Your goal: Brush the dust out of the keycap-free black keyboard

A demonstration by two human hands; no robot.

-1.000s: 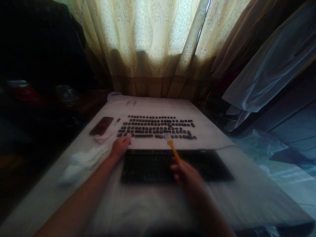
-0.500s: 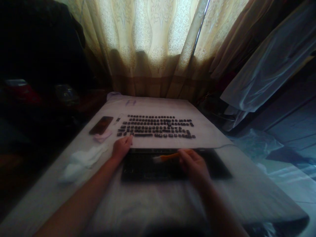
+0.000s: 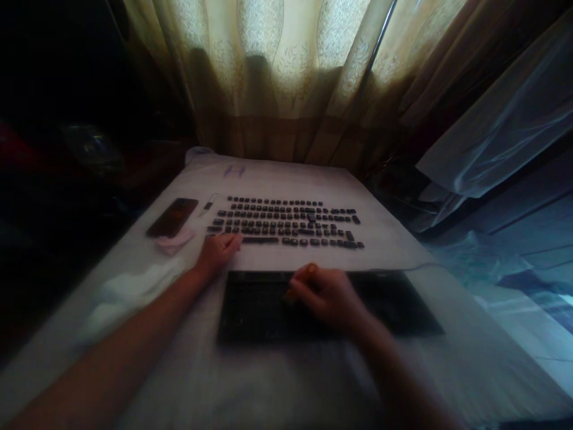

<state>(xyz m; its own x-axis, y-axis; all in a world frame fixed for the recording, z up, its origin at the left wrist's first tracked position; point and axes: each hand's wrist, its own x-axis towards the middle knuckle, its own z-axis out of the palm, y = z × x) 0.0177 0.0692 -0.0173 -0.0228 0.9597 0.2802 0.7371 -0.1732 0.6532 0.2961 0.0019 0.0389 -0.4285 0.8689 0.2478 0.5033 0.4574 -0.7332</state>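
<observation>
one orange brush [image 3: 312, 268] clasped in right hand [image 3: 329, 292], slanted, maybe for easier aim at black laptop base [image 3: 255, 304], flat on table [image 3: 268, 260]; left hand [image 3: 218, 248], impossible to tell if gripping, beside dark keycaps [image 3: 280, 224], set in rows, probably for keeping their order.

the counter [image 3: 470, 358] is covered in pale cloth [image 3: 286, 173], with a purple mark [image 3: 234, 171] toward its far left corner. black keycaps [image 3: 289, 216] lie in rough rows across the middle. nearer the front rests a dark flat keyboard body [image 3: 253, 310], and a thin cable [image 3: 416, 266] runs across at its right. along the left side lie a dark phone [image 3: 173, 217], a pink rag [image 3: 174, 241] at its near end, and a crumpled white rag [image 3: 134, 286], blurred, closer to the front. a small slim object [image 3: 208, 206] sits between phone and keycaps.
</observation>
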